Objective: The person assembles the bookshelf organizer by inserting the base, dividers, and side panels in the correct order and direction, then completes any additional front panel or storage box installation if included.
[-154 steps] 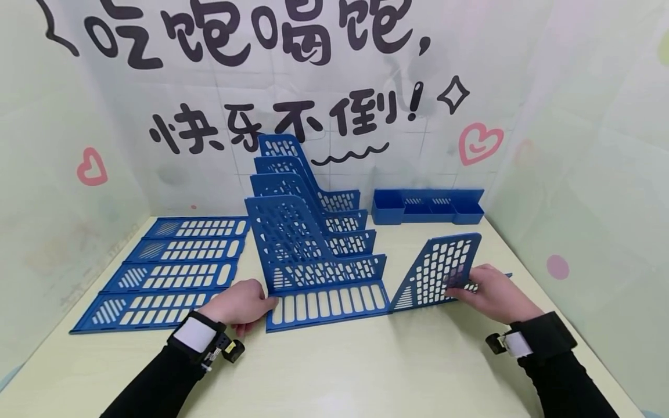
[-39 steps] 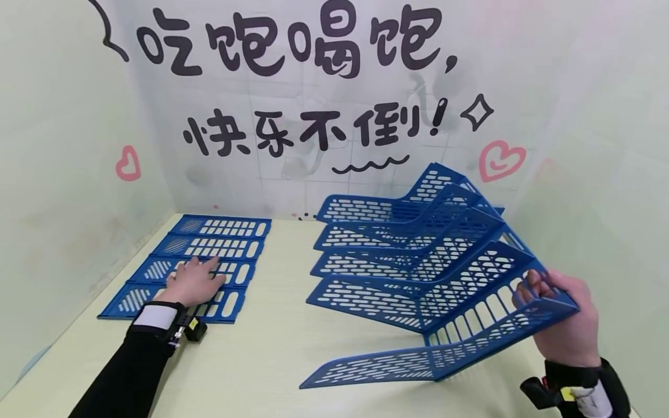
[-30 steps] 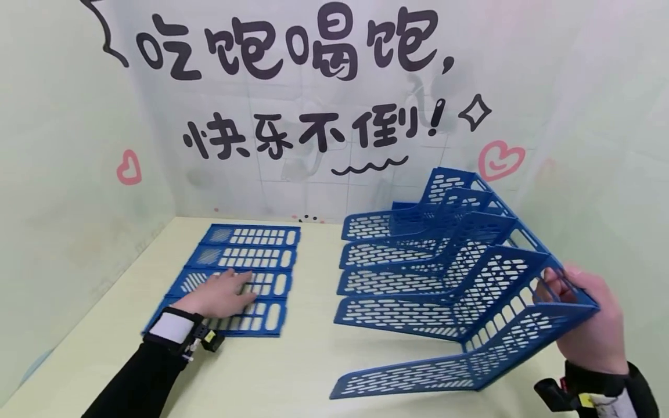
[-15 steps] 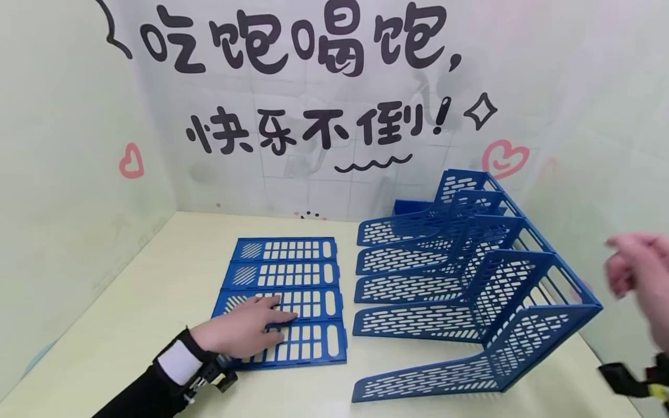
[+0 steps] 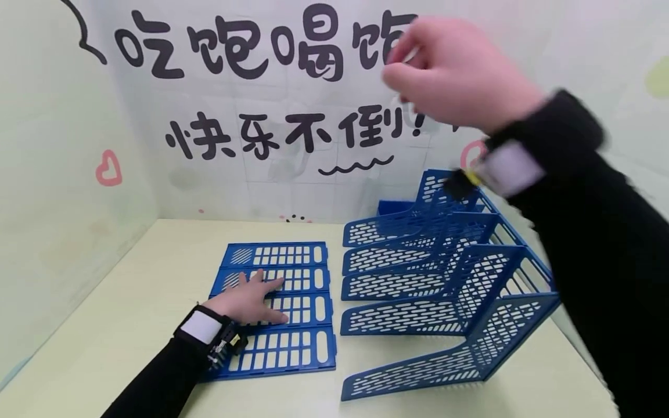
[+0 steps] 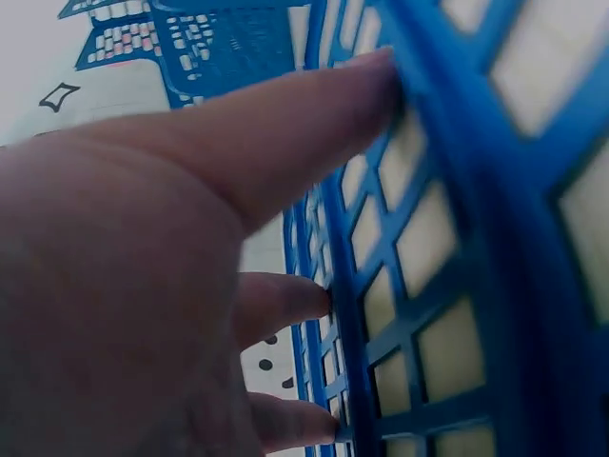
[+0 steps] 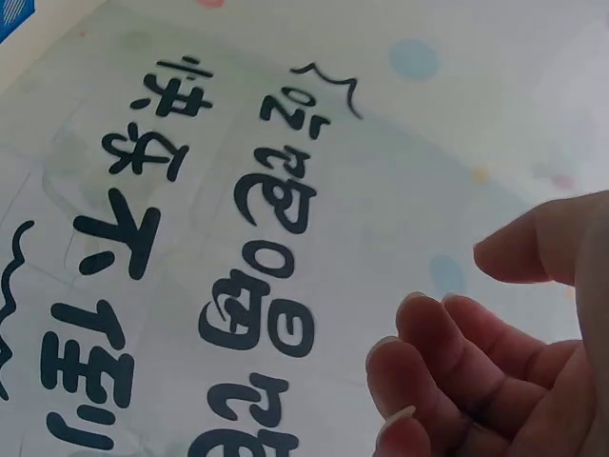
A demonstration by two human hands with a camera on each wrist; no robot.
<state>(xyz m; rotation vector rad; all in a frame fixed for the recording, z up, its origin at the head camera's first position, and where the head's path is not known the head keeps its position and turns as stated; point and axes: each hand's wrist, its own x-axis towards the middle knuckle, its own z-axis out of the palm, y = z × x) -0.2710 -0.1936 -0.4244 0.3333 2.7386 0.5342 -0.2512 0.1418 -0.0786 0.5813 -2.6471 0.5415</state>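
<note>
My left hand [image 5: 245,301] lies flat, fingers straight, on a set of joined blue slotted panels [image 5: 292,348] lying flat on the table; its fingers [image 6: 285,143] press the blue grid in the left wrist view. To the right stands a blue perforated file rack [image 5: 449,290] with several dividers, tipped on its side, touched by neither hand. My right hand [image 5: 449,69] is raised high in front of the wall, blurred, its fingers [image 7: 447,352] loosely curled and holding nothing.
The pale green table [image 5: 130,302] is boxed in by a left wall, a right wall and a back wall with black lettering [image 5: 251,46]. A blue tray [image 5: 392,206] peeks out behind the rack. My right sleeve [image 5: 617,244] hangs over the rack's right end.
My right hand let go of the rack, which now rests on the table, and rose up high. My left hand slid the flat panels rightwards, up beside the rack.
</note>
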